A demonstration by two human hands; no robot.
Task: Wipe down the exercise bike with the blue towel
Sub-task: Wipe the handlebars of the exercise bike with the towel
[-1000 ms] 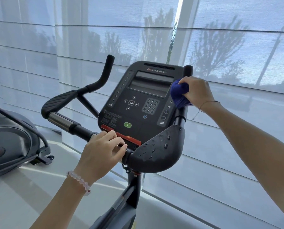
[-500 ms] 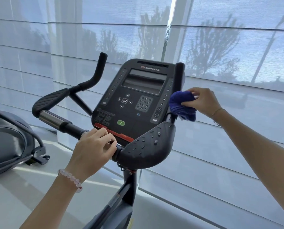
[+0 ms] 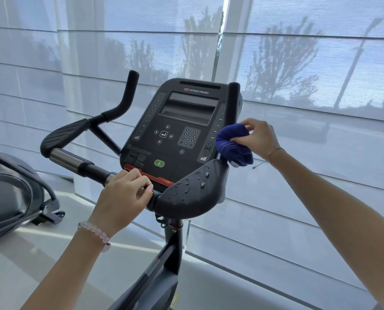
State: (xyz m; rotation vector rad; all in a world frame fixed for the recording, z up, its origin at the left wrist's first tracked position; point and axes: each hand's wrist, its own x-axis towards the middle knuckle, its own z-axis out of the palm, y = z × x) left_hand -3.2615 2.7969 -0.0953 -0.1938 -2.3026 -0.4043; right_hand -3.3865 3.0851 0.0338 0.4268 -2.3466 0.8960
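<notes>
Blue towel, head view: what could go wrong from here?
1. The right hand holds the blue towel bunched at the foot of the right upright grip, beside the console edge; a stray swipe could press its buttons.
2. Droplets sit on the right armrest pad; likely missed if the towel skips it.
3. The left hand grips the handlebar, covering a patch that needs wiping.

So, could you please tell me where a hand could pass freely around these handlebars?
Free: the gap between the left upright bar and the console, and the crossbar from the left pad to the left hand. Crowded: the console's right edge, where the right hand holds the blue towel at the right upright bar above the right pad.
</notes>
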